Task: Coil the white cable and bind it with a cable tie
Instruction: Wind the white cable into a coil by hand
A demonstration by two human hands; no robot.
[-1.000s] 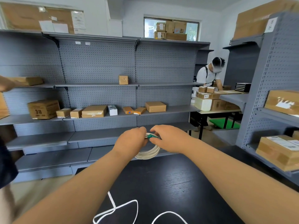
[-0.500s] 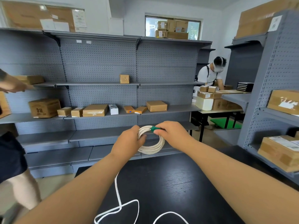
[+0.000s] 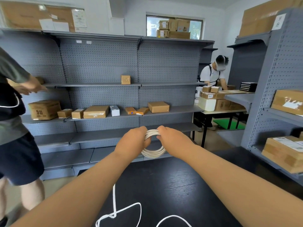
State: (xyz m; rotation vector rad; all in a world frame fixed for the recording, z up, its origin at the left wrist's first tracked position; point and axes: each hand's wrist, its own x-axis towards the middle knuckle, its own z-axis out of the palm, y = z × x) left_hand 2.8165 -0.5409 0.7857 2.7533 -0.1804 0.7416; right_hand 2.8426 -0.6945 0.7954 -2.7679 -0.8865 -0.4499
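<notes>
Both hands, left hand (image 3: pixel 133 141) and right hand (image 3: pixel 172 139), grip the top of the white cable (image 3: pixel 153 152) coil above the black table (image 3: pixel 172 185); its loose end trails down, perhaps behind the left arm.

Little print here is sharp enough to read. The large cardboard box (image 3: pixel 44 109) at the left end of the grey shelf carries dark printing on its front, possibly a "D" with smaller characters beside it. A small box (image 3: pixel 208 95) on the far table bears a white label with handwritten marks, too small to make out.
</notes>
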